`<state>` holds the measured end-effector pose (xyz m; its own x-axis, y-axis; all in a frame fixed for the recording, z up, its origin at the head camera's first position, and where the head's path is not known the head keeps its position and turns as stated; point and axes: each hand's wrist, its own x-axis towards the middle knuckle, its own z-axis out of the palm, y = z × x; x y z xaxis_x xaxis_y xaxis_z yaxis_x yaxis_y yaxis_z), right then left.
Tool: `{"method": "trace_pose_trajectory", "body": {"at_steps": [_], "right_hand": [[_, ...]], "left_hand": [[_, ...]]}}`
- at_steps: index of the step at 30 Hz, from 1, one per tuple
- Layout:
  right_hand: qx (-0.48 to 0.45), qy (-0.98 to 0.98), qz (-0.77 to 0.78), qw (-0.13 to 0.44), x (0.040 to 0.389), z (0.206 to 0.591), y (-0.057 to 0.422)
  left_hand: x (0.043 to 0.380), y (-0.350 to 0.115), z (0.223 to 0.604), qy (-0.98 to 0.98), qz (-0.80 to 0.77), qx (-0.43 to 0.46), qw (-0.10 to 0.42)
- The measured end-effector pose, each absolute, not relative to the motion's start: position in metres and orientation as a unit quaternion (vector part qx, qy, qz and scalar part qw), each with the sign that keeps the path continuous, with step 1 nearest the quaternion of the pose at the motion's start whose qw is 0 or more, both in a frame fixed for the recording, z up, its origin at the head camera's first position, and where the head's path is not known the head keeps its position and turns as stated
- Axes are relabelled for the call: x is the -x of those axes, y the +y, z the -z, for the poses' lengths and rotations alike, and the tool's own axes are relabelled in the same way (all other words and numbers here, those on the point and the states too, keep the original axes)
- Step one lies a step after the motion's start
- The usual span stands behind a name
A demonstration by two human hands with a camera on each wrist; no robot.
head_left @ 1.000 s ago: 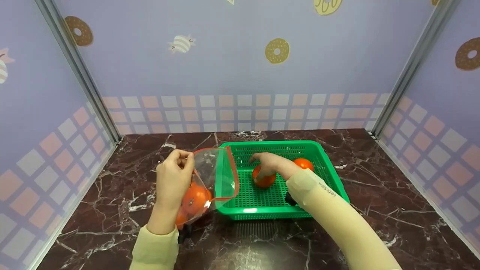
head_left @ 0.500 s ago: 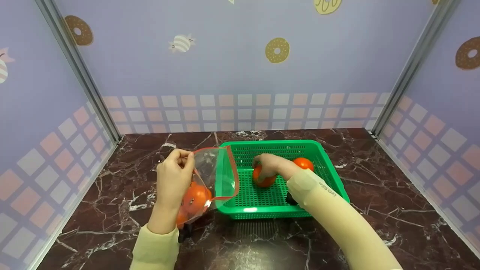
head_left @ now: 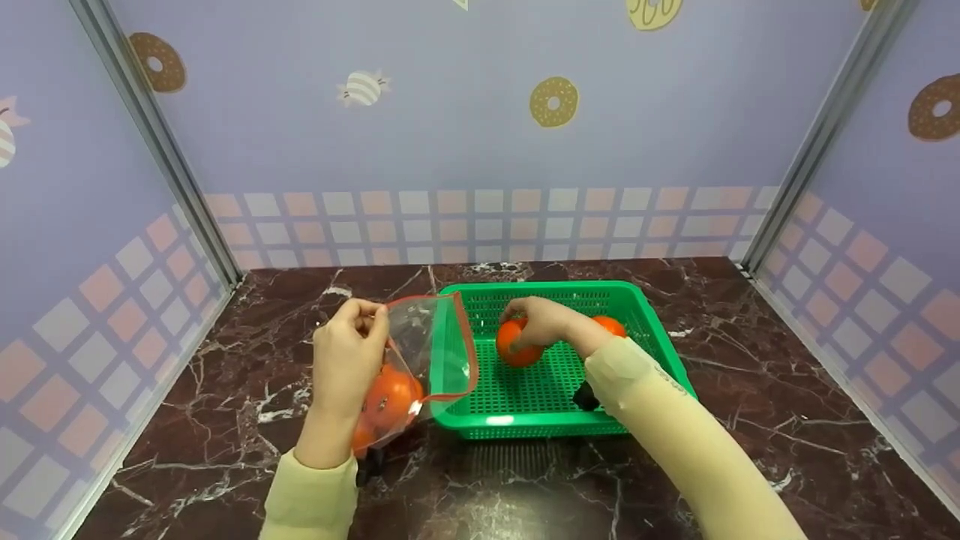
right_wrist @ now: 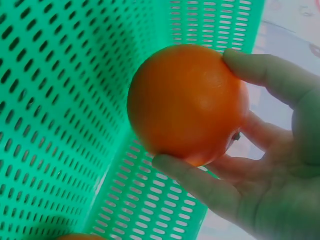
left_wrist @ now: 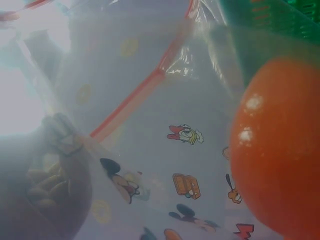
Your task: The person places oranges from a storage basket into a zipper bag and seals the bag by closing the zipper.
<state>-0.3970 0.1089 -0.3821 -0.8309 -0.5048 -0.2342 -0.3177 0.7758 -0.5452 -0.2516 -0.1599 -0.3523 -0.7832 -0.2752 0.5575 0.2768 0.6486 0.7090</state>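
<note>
Right hand (head_left: 543, 321): curled round fruit (head_left: 516, 351) | fruit: between thumb and fingers | left hand (head_left: 349, 356): pinching bag (head_left: 450, 352)

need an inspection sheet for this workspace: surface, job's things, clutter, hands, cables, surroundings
Surface: dark red-brown marbled tabletop with pale veins.
Job's things: green perforated plastic basket with two round orange-red fruits inside, a gripped fruit and a second fruit at the right; clear plastic bag with red edging, left of the basket and overlapping its left side in the head view, holding more orange-red fruits, exact count unclear.
Clutter: nothing seen.
Hands: left hand pinches the bag's edge; right hand grips one fruit in the basket.
Cables: nothing seen.
Surroundings: lilac printed panels on three sides, grey metal strips at the corners.
</note>
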Motion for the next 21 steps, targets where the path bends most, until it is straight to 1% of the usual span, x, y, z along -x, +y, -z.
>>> {"method": "trace_pose_trajectory", "body": {"at_steps": [16,21], "right_hand": [[0.157,0.834,0.489,0.204,0.385,0.352,0.125],[0.156,0.820,0.519,0.184,0.383,0.340,0.131]], "left_hand": [[0.250,-0.159,0.351,-0.848,0.422,-0.001,0.322],[0.250,-0.158,0.351,-0.847,0.422,0.001,0.324]]}}
